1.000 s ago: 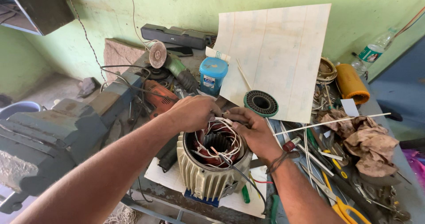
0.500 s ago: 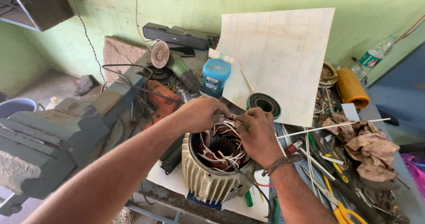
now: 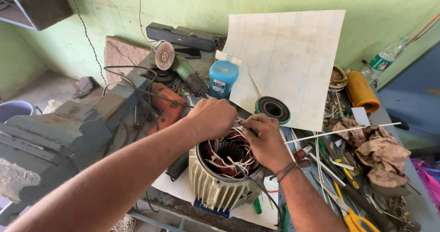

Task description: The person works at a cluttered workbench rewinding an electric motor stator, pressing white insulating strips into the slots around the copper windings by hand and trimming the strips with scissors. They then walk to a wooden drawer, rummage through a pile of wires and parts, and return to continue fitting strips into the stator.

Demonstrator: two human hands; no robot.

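A finned grey motor housing (image 3: 215, 188) stands open end up on a cluttered bench, with red-brown copper windings (image 3: 229, 151) and loose white sleeved wires (image 3: 238, 135) inside. My left hand (image 3: 211, 118) is curled over the far rim of the housing, fingers closed on the white wires. My right hand (image 3: 266, 140) pinches the same bundle of wires from the right side. Both hands touch at the top of the windings.
A large grey bench vise (image 3: 50, 140) sits at left. Behind are an orange drill (image 3: 167, 108), a green angle grinder (image 3: 178, 67), a blue jar (image 3: 223, 78), a cream paper sheet (image 3: 293, 62) and a wire spool (image 3: 272, 109). Yellow-handled scissors (image 3: 353, 218), rags (image 3: 380, 151) and tools lie right.
Both hands and the motor housing stay together; the view has drifted slightly, and my fingers have shifted a little on the white wires.
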